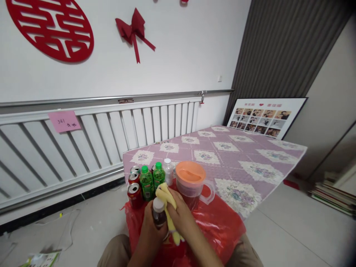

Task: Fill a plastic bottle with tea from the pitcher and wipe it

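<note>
My left hand [151, 226] is wrapped round a dark bottle [159, 215] with a pale cap, held upright above a red plastic bag [211, 226]. Bunched in my right hand [179, 209] is a yellow cloth [169, 218], which lies against the bottle's side and hangs down below my fingers. Just beyond stand two green-capped bottles [146, 181], several drink cans [134, 194] and a clear bottle with a white cap [167, 170]. Right of these is a clear plastic pitcher [191, 189] with an orange lid [191, 172]. My hand hides part of the pitcher's base.
A purple flowered cloth [207, 157] covers the table. Behind it run a white radiator [111, 137] with a pink note [64, 121] and a pipe holding glasses [126, 100]. A photo board [261, 118] leans at the back right. Books [332, 198] are stacked on the right.
</note>
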Demonstrator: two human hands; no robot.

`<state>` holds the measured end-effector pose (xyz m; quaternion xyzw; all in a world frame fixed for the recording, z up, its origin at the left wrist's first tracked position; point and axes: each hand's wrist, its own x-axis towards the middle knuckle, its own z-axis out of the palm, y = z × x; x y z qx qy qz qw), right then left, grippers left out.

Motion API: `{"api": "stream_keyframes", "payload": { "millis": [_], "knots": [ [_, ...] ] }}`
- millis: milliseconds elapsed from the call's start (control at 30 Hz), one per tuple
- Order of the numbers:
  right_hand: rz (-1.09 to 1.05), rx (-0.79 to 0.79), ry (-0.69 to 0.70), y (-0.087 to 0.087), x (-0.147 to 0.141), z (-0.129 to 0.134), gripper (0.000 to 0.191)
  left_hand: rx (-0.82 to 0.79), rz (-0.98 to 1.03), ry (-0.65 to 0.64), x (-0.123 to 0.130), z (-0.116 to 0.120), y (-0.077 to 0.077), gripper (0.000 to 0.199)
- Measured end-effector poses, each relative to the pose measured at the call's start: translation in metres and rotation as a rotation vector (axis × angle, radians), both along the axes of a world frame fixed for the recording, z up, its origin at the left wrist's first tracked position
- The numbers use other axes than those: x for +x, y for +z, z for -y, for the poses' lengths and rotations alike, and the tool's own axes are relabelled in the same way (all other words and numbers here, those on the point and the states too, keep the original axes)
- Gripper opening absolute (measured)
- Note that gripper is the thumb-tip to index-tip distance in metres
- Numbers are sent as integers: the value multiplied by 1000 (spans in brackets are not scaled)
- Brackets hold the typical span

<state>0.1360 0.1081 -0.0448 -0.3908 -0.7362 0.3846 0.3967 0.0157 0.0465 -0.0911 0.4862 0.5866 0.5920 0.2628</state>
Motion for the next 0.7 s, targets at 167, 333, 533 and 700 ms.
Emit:
{"api": "stream_keyframes", "payload": {
  "millis": [167, 333, 533, 700],
  "knots": [
    [32, -34, 60, 5, -4, -25, 50, 9, -59, 22, 1, -1, -6, 61],
    [34, 0, -31, -3, -1, -8, 53, 37, -62, 39, 1, -1, -10, 60],
    [80, 99, -183, -25, 9, 35, 51, -41, -12, -9, 0, 1, -6, 66],
    [176, 221, -228, -54, 26, 56, 56, -63, 12, -43, 1, 6, 3, 67]
  ]
}}
